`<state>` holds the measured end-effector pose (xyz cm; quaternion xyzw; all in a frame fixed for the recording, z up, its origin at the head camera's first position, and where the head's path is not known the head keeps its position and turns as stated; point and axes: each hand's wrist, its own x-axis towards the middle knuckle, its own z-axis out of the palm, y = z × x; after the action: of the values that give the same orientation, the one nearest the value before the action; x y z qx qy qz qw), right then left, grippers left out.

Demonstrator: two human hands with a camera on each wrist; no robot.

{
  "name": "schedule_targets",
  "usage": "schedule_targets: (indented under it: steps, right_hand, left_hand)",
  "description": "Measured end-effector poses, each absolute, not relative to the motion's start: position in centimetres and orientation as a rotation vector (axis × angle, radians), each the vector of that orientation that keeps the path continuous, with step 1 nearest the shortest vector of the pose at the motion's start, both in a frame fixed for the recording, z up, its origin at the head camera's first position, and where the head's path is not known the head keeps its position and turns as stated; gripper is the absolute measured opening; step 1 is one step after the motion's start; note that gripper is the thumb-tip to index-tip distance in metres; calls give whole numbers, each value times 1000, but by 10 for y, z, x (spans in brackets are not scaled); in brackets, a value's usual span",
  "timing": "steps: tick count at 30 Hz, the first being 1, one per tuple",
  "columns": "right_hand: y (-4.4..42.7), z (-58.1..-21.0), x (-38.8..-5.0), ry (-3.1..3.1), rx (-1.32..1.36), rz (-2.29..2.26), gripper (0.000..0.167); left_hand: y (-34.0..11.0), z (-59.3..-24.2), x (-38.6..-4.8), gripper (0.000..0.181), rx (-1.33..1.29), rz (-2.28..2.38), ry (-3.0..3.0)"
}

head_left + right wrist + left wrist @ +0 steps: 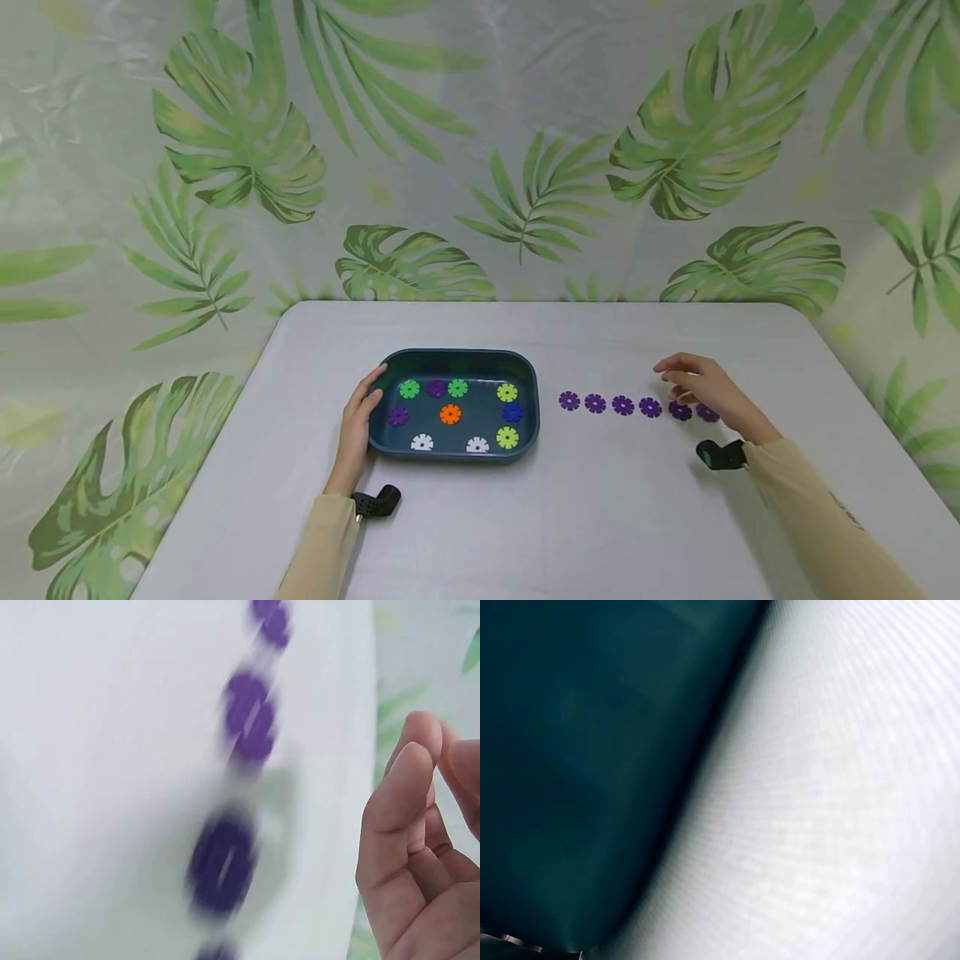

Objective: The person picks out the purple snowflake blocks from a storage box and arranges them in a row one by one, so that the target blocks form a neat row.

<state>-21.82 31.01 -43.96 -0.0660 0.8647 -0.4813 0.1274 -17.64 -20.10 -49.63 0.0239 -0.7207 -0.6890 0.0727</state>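
Note:
My left hand [355,431] grips the left side of a dark teal tray [457,457], its thumb at the rim. The tray's wall [570,765] fills the left of the left wrist view. Flower-shaped discs lie inside: green [408,389], purple [397,417], orange [450,414], blue [513,412], yellow-green [507,437] and white [422,442]. To the right, several purple discs [622,406] form a row on the table. Over its right end hovers my right hand [712,389], fingers loosely bent. The right wrist view shows the hand [412,877] holding nothing visible, beside blurred purple discs [223,864].
A white-covered table [585,517] extends around the tray and the row. Behind it hangs a pale cloth [540,83] printed with green leaves. Each wrist carries a small black camera [377,502], the right one [720,455] near the row's right end.

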Motion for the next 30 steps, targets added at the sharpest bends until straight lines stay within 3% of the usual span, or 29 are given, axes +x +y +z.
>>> schedule_targets:
  steps: [13,22,30]
  right_hand:
    - [157,-412,-246,2053,-353,-1648,35]
    - [63,-421,-256,1936,-334,-1566,33]
    - [9,-434,-256,1931,-264,-1519,32]
  left_hand:
    - [-203,-498,-176,39,55,-2061,-2176]
    - [-202,-497,-176,39,64,-2058,-2168]
    - [-201,-496,-177,39,64,-2065,-2166]
